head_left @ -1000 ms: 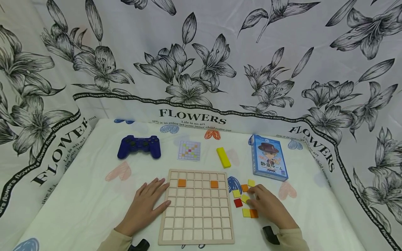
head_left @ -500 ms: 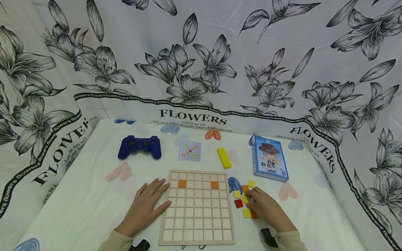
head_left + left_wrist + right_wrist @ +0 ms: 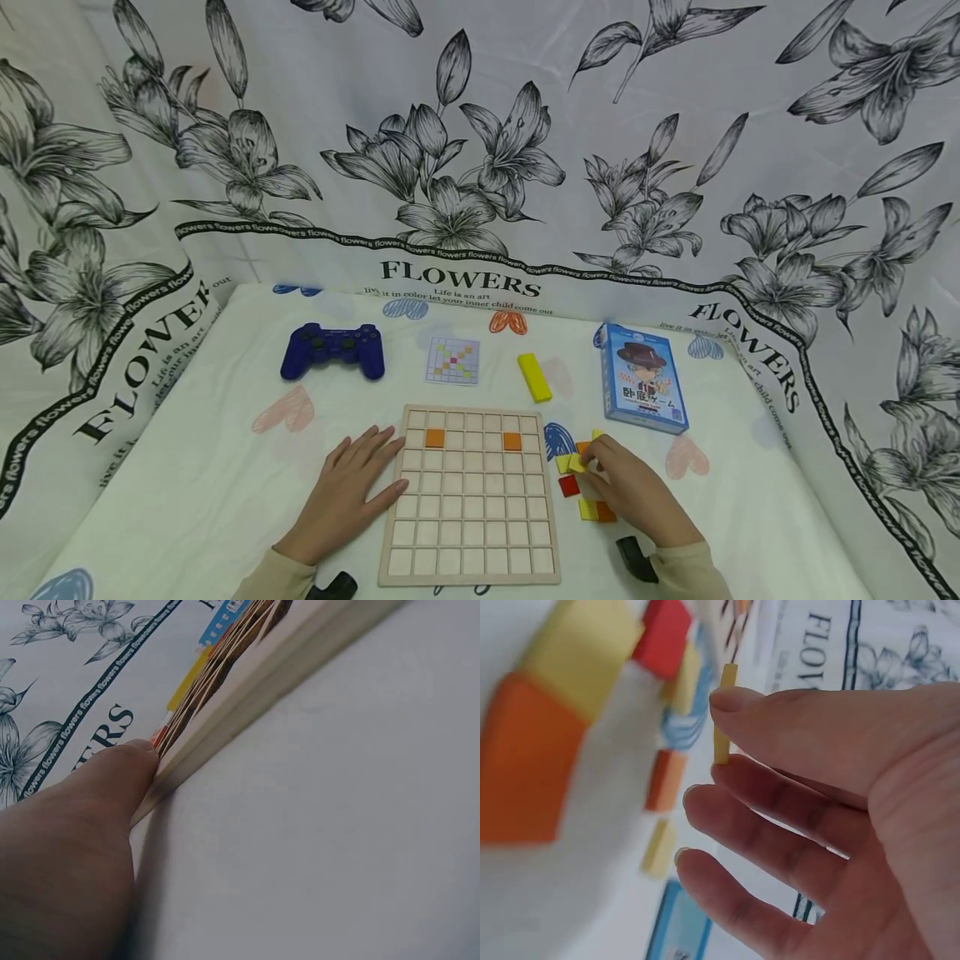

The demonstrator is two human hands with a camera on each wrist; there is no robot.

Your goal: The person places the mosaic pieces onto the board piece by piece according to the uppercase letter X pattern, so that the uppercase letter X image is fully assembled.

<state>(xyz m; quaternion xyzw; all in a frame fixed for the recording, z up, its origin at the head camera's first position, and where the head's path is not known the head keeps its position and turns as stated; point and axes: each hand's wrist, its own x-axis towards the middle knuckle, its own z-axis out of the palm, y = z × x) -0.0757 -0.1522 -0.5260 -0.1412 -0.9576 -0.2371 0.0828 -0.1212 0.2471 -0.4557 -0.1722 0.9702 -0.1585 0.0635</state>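
A wooden grid board (image 3: 467, 508) lies flat on the cloth, with two orange tiles set in its second row. My left hand (image 3: 345, 492) rests beside its left edge, fingers spread and thumb on the frame; the left wrist view shows the thumb (image 3: 127, 769) at the board's side. My right hand (image 3: 637, 492) pinches a thin yellow square tile (image 3: 724, 739) between thumb and fingers, above the loose tiles. Beneath and around it lie a red tile (image 3: 569, 486), an orange tile (image 3: 529, 761) and several yellow ones, some partly hidden by the hand.
Behind the board lie a printed pattern card (image 3: 452, 361) and a yellow bar (image 3: 534, 377). A dark blue game controller (image 3: 332, 352) sits at the back left. The blue game box (image 3: 643, 377) stands at the back right. A flower-printed curtain surrounds the cloth-covered surface.
My right hand has picked up a yellow tile from the loose ones and moved it slightly up and left. The left hand and the board have not moved.
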